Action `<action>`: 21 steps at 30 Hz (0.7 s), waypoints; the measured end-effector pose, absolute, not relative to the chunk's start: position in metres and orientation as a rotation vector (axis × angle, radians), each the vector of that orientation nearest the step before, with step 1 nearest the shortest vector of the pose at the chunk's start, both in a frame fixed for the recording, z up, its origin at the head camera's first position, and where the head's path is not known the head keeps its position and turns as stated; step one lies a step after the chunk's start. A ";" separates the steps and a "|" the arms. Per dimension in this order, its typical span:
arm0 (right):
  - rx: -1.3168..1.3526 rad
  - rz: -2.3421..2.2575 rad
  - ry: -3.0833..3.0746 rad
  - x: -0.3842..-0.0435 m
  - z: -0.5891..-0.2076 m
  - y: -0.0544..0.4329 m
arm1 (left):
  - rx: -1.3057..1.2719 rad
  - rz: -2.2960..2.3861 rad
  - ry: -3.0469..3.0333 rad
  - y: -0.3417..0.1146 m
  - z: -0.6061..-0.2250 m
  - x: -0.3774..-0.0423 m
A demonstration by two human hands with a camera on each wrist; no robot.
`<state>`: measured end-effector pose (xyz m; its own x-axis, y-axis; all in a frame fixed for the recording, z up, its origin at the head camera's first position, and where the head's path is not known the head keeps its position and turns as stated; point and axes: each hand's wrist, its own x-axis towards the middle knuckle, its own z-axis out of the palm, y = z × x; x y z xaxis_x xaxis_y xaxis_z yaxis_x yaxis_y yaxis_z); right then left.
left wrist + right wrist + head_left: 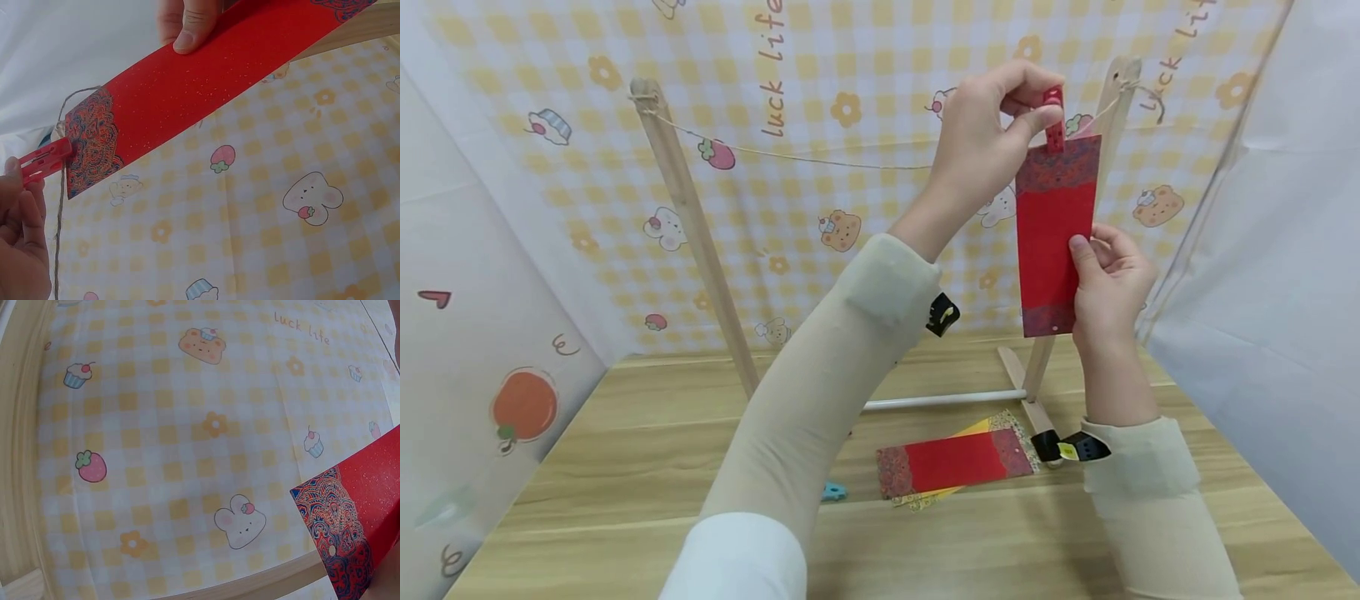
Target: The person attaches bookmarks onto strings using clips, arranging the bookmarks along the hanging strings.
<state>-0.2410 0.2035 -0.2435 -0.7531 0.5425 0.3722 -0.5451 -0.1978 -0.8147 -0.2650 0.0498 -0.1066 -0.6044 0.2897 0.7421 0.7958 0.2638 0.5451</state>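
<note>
My left hand (981, 137) pinches a red clothespin (1055, 121) between thumb and fingers, up at the right part of the string (820, 159). The clothespin's tip sits over the top edge of a red paper card (1054, 237) with dark patterned ends. In the left wrist view, the clothespin (47, 161) meets the card's patterned end (92, 144) right at the string (60, 231). My right hand (1112, 283) holds the card by its right edge, thumb on the front. A small hole shows in the lower patterned end (331, 550) in the right wrist view.
Two wooden posts (688, 225) carry the string, with a white rod (943, 400) low between them. On the wooden table (625, 483) lie another red card (958, 461) over yellow ones and a blue clothespin (834, 492). A checkered cloth (880, 208) hangs behind.
</note>
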 end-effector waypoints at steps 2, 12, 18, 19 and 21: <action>0.007 2.005 -1.358 -0.241 -0.244 0.204 | -0.984 -1.323 -2.033 0.051 -0.107 -0.265; 0.006 2.032 -1.358 -0.241 -0.243 0.203 | -0.980 -1.337 -2.087 0.059 -0.108 -0.263; 0.007 2.051 -1.340 -0.240 -0.243 0.201 | -0.980 -1.315 -2.131 0.061 -0.108 -0.264; 0.005 2.055 -1.339 -0.240 -0.244 0.201 | -0.979 -1.307 -2.143 0.061 -0.108 -0.264; 0.002 2.059 -1.339 -0.239 -0.244 0.201 | -0.970 -1.293 -2.164 0.062 -0.109 -0.263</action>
<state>-0.2395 0.2008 -0.2445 -0.7743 0.5299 0.3459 -0.5311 -0.2472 -0.8104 -0.2635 0.0618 -0.1089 -0.6587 0.3437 0.6693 0.7523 0.3178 0.5771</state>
